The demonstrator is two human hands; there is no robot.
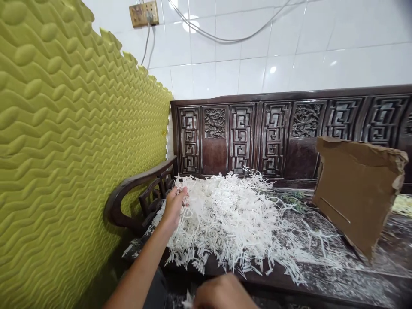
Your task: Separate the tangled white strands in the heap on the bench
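A large heap of white, thin-branched plastic sprigs [225, 210] lies on a dark carved wooden bench [212, 264]. At the heap's left edge is my left hand [174, 204], its fingers closed on some of the white sprigs. Low in the picture, in front of the bench edge, my right hand [222, 292] is curled and partly smeared by motion. A white tip [188, 299] shows beside its fingers; whether the hand holds it is hidden. Single white sprigs [322, 238] lie loose to the right of the heap.
A torn brown cardboard piece [358, 193] stands tilted on the bench at right. Greenish sprigs [294, 199] lie behind the heap. A curved wooden armrest [124, 197] and yellow foam mat [80, 141] stand at left. A socket [143, 13] and cables are on the tiled wall.
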